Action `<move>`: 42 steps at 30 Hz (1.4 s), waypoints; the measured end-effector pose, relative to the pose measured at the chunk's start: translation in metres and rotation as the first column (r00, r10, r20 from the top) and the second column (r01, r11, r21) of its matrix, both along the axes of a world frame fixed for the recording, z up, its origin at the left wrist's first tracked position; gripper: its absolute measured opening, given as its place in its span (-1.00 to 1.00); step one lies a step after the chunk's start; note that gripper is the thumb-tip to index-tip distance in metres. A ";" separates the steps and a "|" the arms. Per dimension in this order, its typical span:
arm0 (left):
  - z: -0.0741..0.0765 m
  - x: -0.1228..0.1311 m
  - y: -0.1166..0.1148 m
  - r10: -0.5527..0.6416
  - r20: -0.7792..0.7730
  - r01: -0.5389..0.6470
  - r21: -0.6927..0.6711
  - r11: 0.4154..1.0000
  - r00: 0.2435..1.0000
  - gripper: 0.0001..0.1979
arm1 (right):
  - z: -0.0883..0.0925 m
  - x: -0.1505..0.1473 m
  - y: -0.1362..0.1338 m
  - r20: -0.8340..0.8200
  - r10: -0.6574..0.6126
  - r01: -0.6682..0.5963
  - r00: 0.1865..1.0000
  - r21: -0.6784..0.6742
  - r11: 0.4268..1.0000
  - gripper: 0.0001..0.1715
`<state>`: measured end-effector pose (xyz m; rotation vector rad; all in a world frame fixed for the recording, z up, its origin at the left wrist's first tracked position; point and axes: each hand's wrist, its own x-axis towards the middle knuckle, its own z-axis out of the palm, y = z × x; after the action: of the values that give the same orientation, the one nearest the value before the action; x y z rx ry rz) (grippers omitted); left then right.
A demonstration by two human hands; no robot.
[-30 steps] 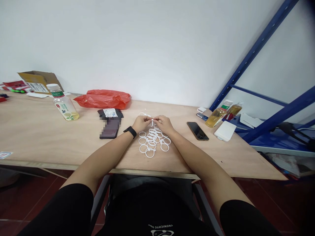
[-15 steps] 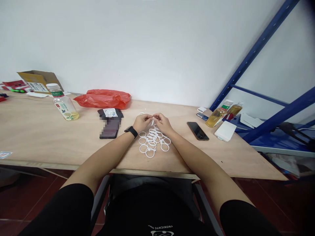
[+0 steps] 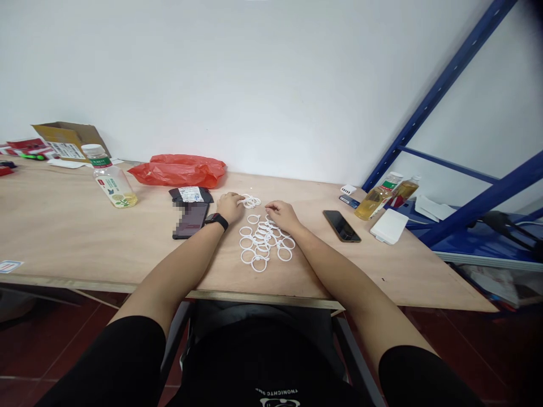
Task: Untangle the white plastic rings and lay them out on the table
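My left hand [image 3: 231, 207], with a black watch at its wrist, is beside a small group of white plastic rings [image 3: 253, 204]. Its fingertips pinch the left edge of a ring there. Closer to me lies a larger pile of similar rings [image 3: 258, 264], some with small tabs, spread and overlapping. At the pile's far end is my right hand [image 3: 283, 215], thumb and forefinger pressed together. Whatever may be between those fingers is too small to make out.
To the left are a dark phone-like item [image 3: 190, 221], a red plastic bag [image 3: 182, 171] and a bottle [image 3: 113, 183]. On the right lie a phone [image 3: 341, 226], a white case [image 3: 389, 226] and another bottle [image 3: 373, 202]. A blue metal frame [image 3: 441, 85] stands beyond.
My hands have parted from being together over a ring. The left has moved left to the small far group, where more rings now show; the right has stayed nearly in place.
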<state>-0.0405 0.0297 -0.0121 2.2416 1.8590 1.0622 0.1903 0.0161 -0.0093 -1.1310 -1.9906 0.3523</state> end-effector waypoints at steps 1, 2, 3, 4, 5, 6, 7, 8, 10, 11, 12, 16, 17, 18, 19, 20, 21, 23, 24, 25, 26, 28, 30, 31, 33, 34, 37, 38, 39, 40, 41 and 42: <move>-0.001 -0.001 0.000 0.008 -0.029 -0.009 -0.033 0.999 1.000 -0.66 | 0.000 0.000 0.000 0.015 0.001 -0.001 1.000 0.003 1.000 -0.82; -0.001 0.000 -0.001 0.010 -0.055 -0.014 -0.060 0.998 0.998 -0.64 | -0.001 0.001 0.001 0.027 0.003 -0.003 1.000 0.005 1.000 -0.82; -0.001 0.002 -0.002 0.008 -0.080 -0.015 -0.082 0.997 0.997 -0.63 | -0.001 0.001 0.001 0.035 0.005 -0.005 0.999 0.006 1.000 -0.83; -0.001 0.004 -0.004 0.002 -0.107 -0.013 -0.100 0.995 0.994 -0.62 | -0.001 0.001 0.001 0.040 0.006 -0.007 0.999 0.007 1.000 -0.83; 0.000 0.007 -0.005 -0.008 -0.138 -0.008 -0.118 0.993 0.990 -0.62 | -0.001 0.001 0.001 0.047 0.010 -0.010 0.999 0.008 1.000 -0.83; 0.001 0.010 -0.006 -0.024 -0.169 0.000 -0.137 0.991 0.985 -0.63 | -0.001 0.001 0.001 0.053 0.012 -0.013 0.999 0.010 1.000 -0.83; 0.001 0.012 -0.007 -0.039 -0.194 0.008 -0.158 0.987 0.980 -0.63 | -0.001 0.001 0.001 0.055 0.014 -0.015 0.998 0.010 1.000 -0.83; 0.002 0.014 -0.008 -0.051 -0.211 0.013 -0.176 0.984 0.976 -0.64 | -0.001 0.001 0.001 0.055 0.015 -0.016 0.998 0.009 1.000 -0.84; 0.003 0.015 -0.009 -0.060 -0.215 0.017 -0.199 0.980 0.975 -0.68 | -0.001 0.000 0.000 0.053 0.018 -0.018 0.998 -0.001 1.000 -0.84; 0.004 0.015 -0.010 -0.059 -0.206 0.016 -0.202 0.979 0.977 -0.70 | -0.001 0.000 0.000 0.052 0.018 -0.018 0.998 -0.007 1.000 -0.84; 0.004 0.014 -0.010 -0.056 -0.195 0.015 -0.203 0.979 0.979 -0.72 | -0.001 0.000 0.000 0.051 0.016 -0.016 0.999 -0.013 1.000 -0.84; 0.004 0.013 -0.010 -0.050 -0.163 0.015 -0.209 0.978 0.985 -0.77 | 0.000 0.000 -0.002 0.050 0.011 -0.010 0.999 -0.016 1.000 -0.84; 0.004 0.014 -0.010 -0.049 -0.152 0.018 -0.196 0.980 0.987 -0.79 | 0.000 0.000 -0.002 0.048 0.014 -0.013 0.999 -0.014 1.000 -0.84; 0.003 0.014 -0.010 -0.046 -0.136 0.022 -0.174 0.985 0.990 -0.81 | 0.000 0.000 -0.002 0.047 0.017 -0.017 0.999 -0.011 1.000 -0.84; 0.003 0.014 -0.010 -0.043 -0.113 0.026 -0.146 0.989 0.993 -0.84 | 0.000 0.000 -0.002 0.046 0.021 -0.021 0.999 -0.008 1.000 -0.84; 0.003 0.015 -0.009 -0.040 -0.086 0.030 -0.115 0.993 0.995 -0.86 | 0.000 0.000 -0.002 0.045 0.025 -0.025 0.999 -0.006 1.000 -0.84; 0.003 0.015 -0.009 -0.040 -0.056 0.035 -0.084 0.996 0.998 -0.88 | 0.000 0.001 -0.002 0.043 0.029 -0.029 0.999 -0.005 1.000 -0.84; 0.004 0.015 -0.009 -0.046 0.002 0.046 -0.020 0.999 0.999 -0.89 | 0.000 0.001 -0.002 0.031 0.033 -0.032 0.999 -0.003 0.999 -0.83; 0.006 0.015 -0.010 -0.057 0.026 0.057 0.015 0.998 0.998 -0.89 | 0.000 0.000 -0.002 0.020 0.035 -0.035 0.999 0.000 0.999 -0.82; 0.008 0.015 -0.011 -0.075 0.045 0.073 0.051 0.996 0.996 -0.89 | 0.001 0.000 -0.002 0.007 0.037 -0.037 0.999 0.009 0.999 -0.79; 0.010 0.016 -0.013 -0.101 0.058 0.096 0.086 0.992 0.993 -0.88 | 0.002 0.000 -0.003 -0.005 0.042 -0.042 0.999 0.026 0.999 -0.76; 0.014 0.019 -0.017 -0.172 0.059 0.162 0.144 0.976 0.983 -0.88 | 0.005 -0.001 -0.006 -0.016 0.056 -0.054 0.998 0.087 0.995 -0.70; 0.017 0.024 -0.023 -0.239 0.044 0.227 0.186 0.956 0.970 -0.88 | 0.008 -0.002 -0.009 -0.002 0.075 -0.074 0.997 0.160 0.984 -0.67; 0.019 0.027 -0.025 -0.274 0.036 0.261 0.202 0.944 0.961 -0.88 | 0.010 -0.002 -0.010 0.009 0.085 -0.085 0.996 0.192 0.978 -0.68; 0.021 0.031 -0.029 -0.343 0.021 0.328 0.236 0.915 0.939 -0.88 | 0.013 -0.003 -0.013 0.031 0.106 -0.110 0.994 0.231 0.967 -0.70; 0.022 0.032 -0.031 -0.368 0.013 0.353 0.250 0.901 0.930 -0.88 | 0.014 -0.003 -0.014 0.039 0.115 -0.122 0.993 0.241 0.963 -0.71; 0.023 0.032 -0.032 -0.410 -0.006 0.395 0.275 0.876 0.912 -0.89 | 0.015 -0.004 -0.016 0.064 0.130 -0.141 0.990 0.247 0.959 -0.73; 0.023 0.031 -0.031 -0.421 -0.004 0.406 0.275 0.872 0.907 -0.89 | 0.015 -0.004 -0.016 0.075 0.131 -0.145 0.989 0.240 0.960 -0.74; 0.023 0.030 -0.031 -0.434 0.004 0.416 0.271 0.868 0.901 -0.89 | 0.015 -0.004 -0.017 0.084 0.131 -0.147 0.988 0.232 0.962 -0.74; 0.023 0.029 -0.030 -0.448 0.017 0.428 0.264 0.864 0.894 -0.89 | 0.015 -0.004 -0.017 0.092 0.132 -0.150 0.987 0.224 0.963 -0.74; 0.023 0.028 -0.030 -0.463 0.034 0.440 0.256 0.861 0.886 -0.89 | 0.016 -0.004 -0.018 0.097 0.135 -0.153 0.986 0.217 0.964 -0.73; 0.023 0.027 -0.030 -0.479 0.052 0.453 0.249 0.856 0.876 -0.89 | 0.016 -0.005 -0.018 0.100 0.139 -0.158 0.985 0.215 0.964 -0.73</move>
<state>-0.0136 -0.0002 0.0109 2.5041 1.0963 1.3197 0.1856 -0.0021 0.0067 -0.8711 -2.1351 0.1547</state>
